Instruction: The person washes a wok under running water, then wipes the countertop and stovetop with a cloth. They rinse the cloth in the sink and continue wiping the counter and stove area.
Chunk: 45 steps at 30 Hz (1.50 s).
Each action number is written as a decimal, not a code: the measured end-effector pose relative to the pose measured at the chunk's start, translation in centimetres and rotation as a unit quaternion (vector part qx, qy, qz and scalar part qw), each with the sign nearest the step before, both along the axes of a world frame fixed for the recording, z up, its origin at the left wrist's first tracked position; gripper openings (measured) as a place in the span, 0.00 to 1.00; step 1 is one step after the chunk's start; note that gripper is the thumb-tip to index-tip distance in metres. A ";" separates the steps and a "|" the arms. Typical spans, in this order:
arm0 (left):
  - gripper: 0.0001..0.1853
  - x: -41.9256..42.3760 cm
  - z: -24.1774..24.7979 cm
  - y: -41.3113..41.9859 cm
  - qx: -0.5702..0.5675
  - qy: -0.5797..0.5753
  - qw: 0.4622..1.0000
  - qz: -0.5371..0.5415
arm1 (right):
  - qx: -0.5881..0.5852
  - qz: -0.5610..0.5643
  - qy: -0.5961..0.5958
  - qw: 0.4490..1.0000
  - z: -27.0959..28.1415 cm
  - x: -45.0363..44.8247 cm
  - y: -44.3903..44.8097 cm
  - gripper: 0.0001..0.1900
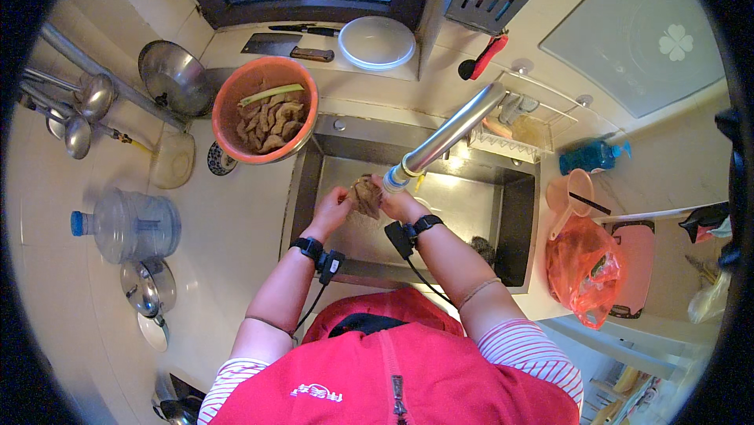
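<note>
Over the stainless steel sink (406,260), my left hand (333,210) and my right hand (400,202) hold a brownish, wrinkled piece of food (366,195) between them, close to the faucet (450,130) spout. What exactly the piece is, I cannot tell. My fingers grip it from both sides; part of my right hand's fingers is hidden by the spout. On the sink's back left corner stands an orange-red plastic bowl (222,110) with strips of similar brown food and a pale green stalk (271,95) lying on top. A dark scrubber (483,249) lies in the sink at the right.
A cleaver (288,48), a knife (306,29) and a white plate (377,42) rest on the back ledge. At left stand a large water bottle (138,226) and a lidded pot (147,288). At right are a soap bottle (589,157), a ladle-like scoop (571,195) and a red plastic bag (583,272).
</note>
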<state>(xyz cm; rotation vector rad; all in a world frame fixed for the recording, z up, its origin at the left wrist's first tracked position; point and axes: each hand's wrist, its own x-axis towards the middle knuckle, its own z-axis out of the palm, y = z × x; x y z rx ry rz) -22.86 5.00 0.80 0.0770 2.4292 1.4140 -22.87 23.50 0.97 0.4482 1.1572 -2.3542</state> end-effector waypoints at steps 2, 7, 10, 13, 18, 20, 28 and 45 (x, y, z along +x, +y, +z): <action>0.12 -0.4 -0.1 1.1 0.089 -0.042 0.995 -0.032 | 0.051 -0.006 0.005 0.999 -0.4 0.3 0.8 0.13; 0.11 -0.7 -1.0 5.2 0.117 -0.076 0.983 -0.121 | 0.185 0.019 0.016 0.982 0.3 2.6 4.5 0.16; 0.11 -1.0 -1.5 7.6 0.214 -0.078 0.965 -0.132 | 0.145 0.010 0.029 0.989 0.2 3.7 6.0 0.19; 0.11 -1.2 -1.1 8.1 0.246 -0.076 0.955 -0.146 | 0.349 0.076 0.090 0.929 -0.8 4.1 6.6 0.17; 0.10 -1.9 0.6 5.5 0.183 -0.024 0.970 -0.158 | 0.405 0.093 0.112 0.902 -1.5 4.3 6.1 0.16; 0.10 -2.1 0.8 4.0 0.092 0.033 0.983 -0.153 | 0.382 0.077 0.099 0.916 -1.1 4.0 5.6 0.12; 0.10 -1.6 1.2 2.8 0.138 -0.011 0.988 -0.069 | 0.375 0.070 0.121 0.916 0.7 3.0 4.0 0.12; 0.07 -3.2 6.4 2.7 0.108 0.021 0.980 -0.167 | 0.410 0.076 0.129 0.900 0.0 2.7 4.4 0.12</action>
